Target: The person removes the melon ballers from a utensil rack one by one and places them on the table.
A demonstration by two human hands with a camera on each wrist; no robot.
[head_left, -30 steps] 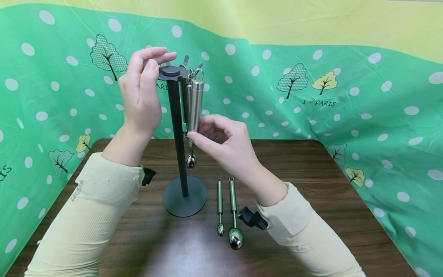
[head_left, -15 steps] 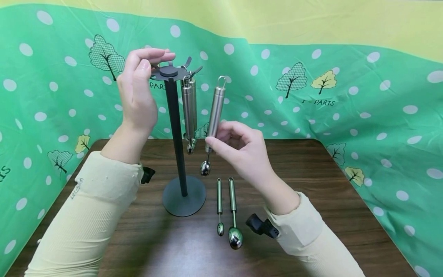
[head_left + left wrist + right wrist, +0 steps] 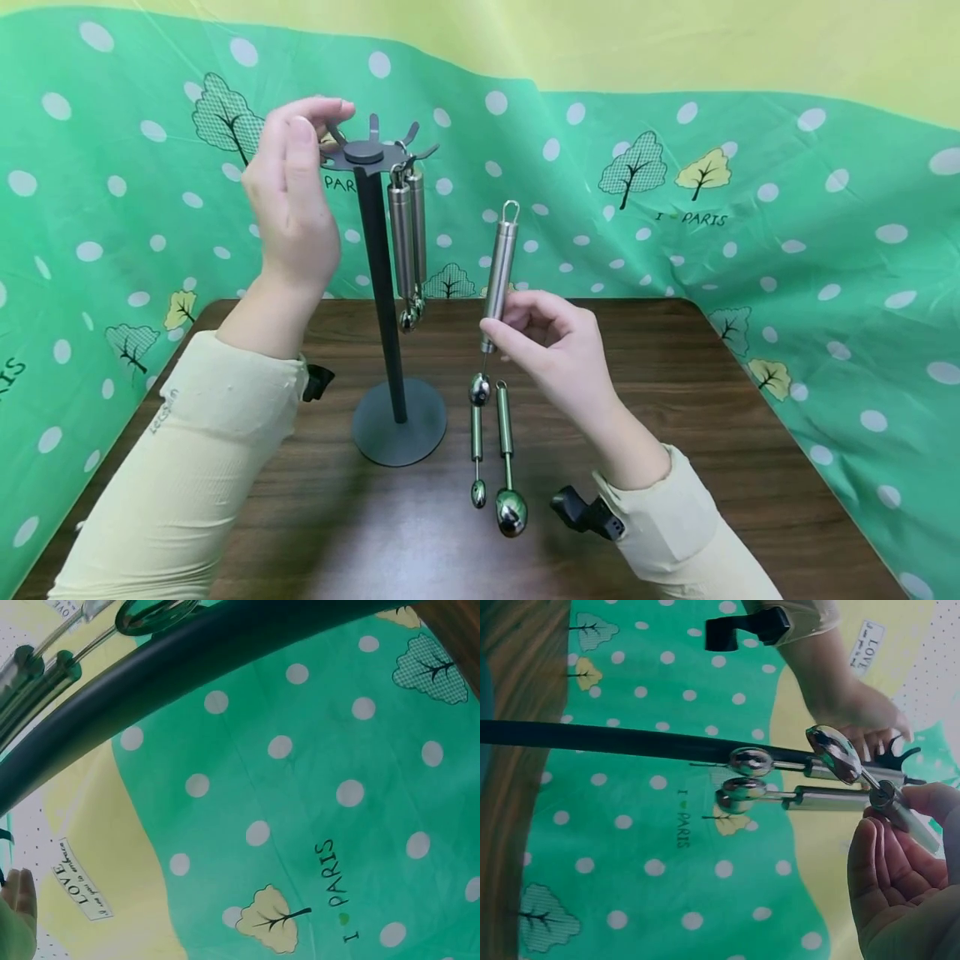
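My right hand (image 3: 561, 354) pinches a small steel spoon (image 3: 501, 262) by the lower handle, between thumb and fingers. It hangs upright, bowl down, right of a black utensil stand (image 3: 399, 427) and apart from it. In the right wrist view, the held spoon's bowl (image 3: 834, 754) points away from the fingers. My left hand (image 3: 292, 192) is at the left of the stand's hooked top, fingers extended behind it and thumb up; contact there is hard to tell. Steel spoons (image 3: 402, 242) still hang from the hooks on the stand's right.
A smaller spoon (image 3: 477, 492) and a larger spoon (image 3: 512, 510) lie side by side on the dark wooden table (image 3: 660, 392), right of the stand's round base. A green dotted cloth (image 3: 570, 183) hangs behind. The stand's pole (image 3: 225, 664) crosses the left wrist view.
My right hand has taken the spoon off the stand's hook and carried it right and down. The stand's top has turned a little; my left hand has shifted slightly left.
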